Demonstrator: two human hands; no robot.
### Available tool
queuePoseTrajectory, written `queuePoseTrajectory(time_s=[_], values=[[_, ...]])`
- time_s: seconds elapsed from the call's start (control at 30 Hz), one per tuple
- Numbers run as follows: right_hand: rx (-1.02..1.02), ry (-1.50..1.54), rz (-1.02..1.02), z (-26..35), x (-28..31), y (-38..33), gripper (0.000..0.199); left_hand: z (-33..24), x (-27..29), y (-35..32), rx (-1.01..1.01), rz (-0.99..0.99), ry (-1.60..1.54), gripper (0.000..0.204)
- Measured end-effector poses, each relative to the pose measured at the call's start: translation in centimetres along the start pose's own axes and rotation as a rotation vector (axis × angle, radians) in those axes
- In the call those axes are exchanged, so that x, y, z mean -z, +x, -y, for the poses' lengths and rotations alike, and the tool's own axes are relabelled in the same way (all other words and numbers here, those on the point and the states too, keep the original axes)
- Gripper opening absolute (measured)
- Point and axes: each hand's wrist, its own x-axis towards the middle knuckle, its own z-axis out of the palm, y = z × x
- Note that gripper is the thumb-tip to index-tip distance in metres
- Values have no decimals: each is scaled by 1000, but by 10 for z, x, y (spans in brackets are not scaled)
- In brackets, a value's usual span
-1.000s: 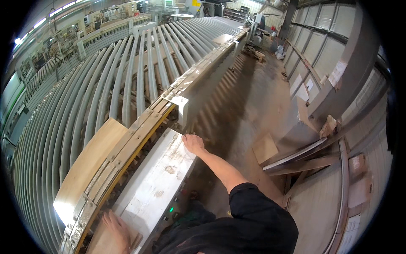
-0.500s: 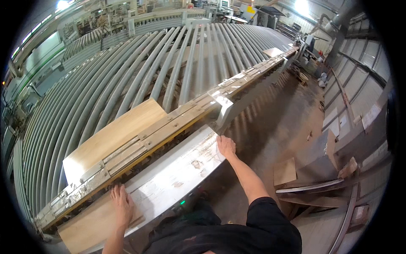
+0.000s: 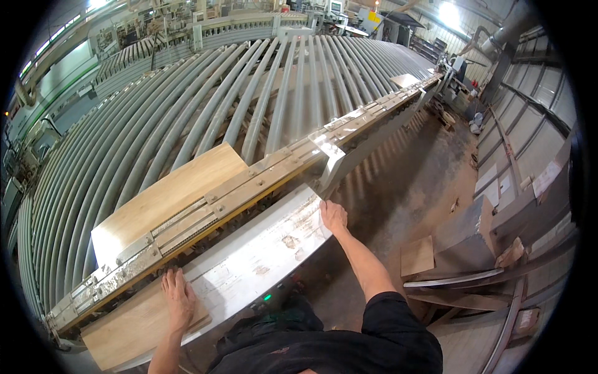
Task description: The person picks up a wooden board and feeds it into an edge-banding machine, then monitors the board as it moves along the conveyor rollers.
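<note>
- Since the earlier frames, both hands have kept to the same spots while the view has swung; the left hand [image 3: 179, 298], out of sight a second ago at the lower edge, now shows fully.
- Left hand lies flat, fingers spread wide, on the near wooden board [image 3: 134, 325], which sits at the near left, partly tucked under the metal guide rail [image 3: 249, 190]. Its grip closes on nothing; it only presses down.
- Right hand [image 3: 333, 216] rests palm down at the far right corner of the white worn panel [image 3: 249, 262], fingers loosely open, holding nothing.
- A second wooden board [image 3: 168, 196] lies beyond the rail on the roller conveyor [image 3: 187, 112], just past the fence.
- Judging by this, one board seems already through onto the rollers, while the near board appears only partly fed, most of it on the person's side.
- To the right, a small wood offcut [image 3: 416, 255] leans near the floor [image 3: 411, 187], well apart from both hands.
</note>
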Motion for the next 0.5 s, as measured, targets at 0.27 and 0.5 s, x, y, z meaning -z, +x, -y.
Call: queuePoseTrajectory(time_s=[0.27, 0.5], values=[[-19, 6, 6, 0, -1, 1, 47, -2, 2, 0, 16, 24, 2, 44], [-6, 12, -36, -6, -1, 0, 45, 2, -6, 0, 63, 66, -18, 48]])
